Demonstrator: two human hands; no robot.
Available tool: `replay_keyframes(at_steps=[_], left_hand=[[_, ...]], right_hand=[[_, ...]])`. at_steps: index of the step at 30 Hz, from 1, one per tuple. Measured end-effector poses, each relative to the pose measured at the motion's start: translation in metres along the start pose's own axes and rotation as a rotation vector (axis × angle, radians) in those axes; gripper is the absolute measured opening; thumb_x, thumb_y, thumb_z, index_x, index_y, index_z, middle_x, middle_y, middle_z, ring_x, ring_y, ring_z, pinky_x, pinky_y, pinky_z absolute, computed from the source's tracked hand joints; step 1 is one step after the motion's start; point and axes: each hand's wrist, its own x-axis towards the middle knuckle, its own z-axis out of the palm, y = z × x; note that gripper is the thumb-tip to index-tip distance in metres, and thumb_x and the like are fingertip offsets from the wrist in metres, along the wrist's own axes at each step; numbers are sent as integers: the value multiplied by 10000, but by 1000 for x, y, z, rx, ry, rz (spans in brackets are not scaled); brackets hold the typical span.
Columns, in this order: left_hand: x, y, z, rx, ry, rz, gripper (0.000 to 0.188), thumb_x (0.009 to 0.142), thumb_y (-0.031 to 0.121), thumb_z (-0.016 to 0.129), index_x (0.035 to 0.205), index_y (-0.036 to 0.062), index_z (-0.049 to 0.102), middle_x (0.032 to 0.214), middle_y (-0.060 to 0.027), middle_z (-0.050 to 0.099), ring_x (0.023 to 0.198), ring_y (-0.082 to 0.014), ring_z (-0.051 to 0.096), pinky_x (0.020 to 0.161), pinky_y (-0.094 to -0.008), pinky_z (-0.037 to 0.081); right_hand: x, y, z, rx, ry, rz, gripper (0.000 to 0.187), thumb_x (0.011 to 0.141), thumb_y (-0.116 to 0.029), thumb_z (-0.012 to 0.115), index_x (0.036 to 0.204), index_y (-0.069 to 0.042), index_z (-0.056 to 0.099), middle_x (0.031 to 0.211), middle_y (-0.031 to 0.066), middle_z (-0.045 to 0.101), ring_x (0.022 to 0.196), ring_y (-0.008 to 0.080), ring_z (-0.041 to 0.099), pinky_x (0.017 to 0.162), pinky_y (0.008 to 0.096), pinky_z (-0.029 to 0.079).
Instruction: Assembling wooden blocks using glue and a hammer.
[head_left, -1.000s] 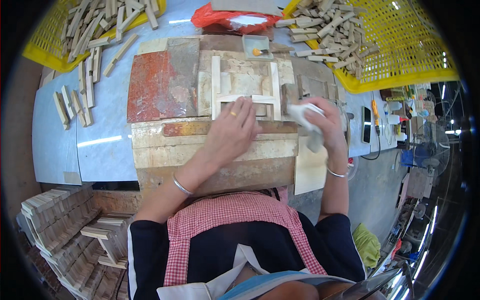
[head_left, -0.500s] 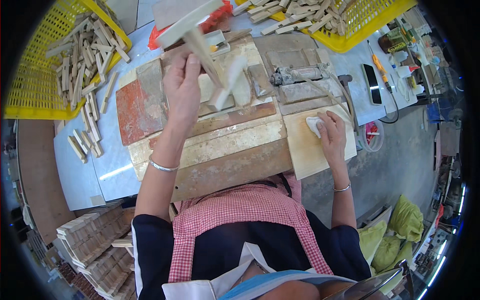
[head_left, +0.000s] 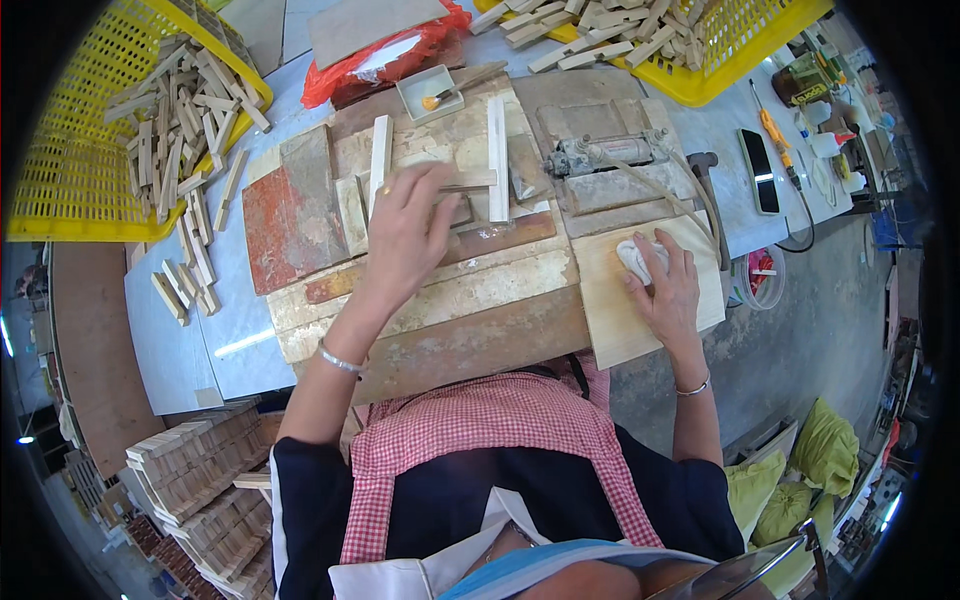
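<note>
Frame [head_left: 499, 162] of pale wood lies flat on worn boards [head_left: 490, 275]. Left hand [head_left: 408, 222] is half-curled over its left side, can't tell if gripping; right hand [head_left: 668, 290] cups a white cloth [head_left: 641, 258] on the thin panel [head_left: 622, 335] right of the frame. I'd steady the frame square, cloth bunched snugly.

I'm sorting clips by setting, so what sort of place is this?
Probably a woodworking workshop. A yellow basket holds cut wood pieces, a pale wooden frame lies in front of the person, and similar-looking wooden parts are stacked at lower left.
</note>
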Motion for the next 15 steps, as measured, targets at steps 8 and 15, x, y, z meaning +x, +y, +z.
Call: replay_keyframes(at_steps=[8,15], left_hand=[[4,-39,14,226,-17,83,166,850,163,623,987,72,648,909,-54,621,744,-281,585,673,-373,461],[-26,-13,10,254,-79,106,516,838,291,660,1207,-51,546,1164,-182,559,1060,-342,531,905,-412,440]], right_hand=[[4,-5,1,177,8,74,382,835,-176,666,1212,-128,628,1110,145,539,957,297,545,792,388,483],[50,-32,-19,473,-18,81,305,803,-64,680,1108,-71,678,971,101,586,889,214,584,773,298,463]])
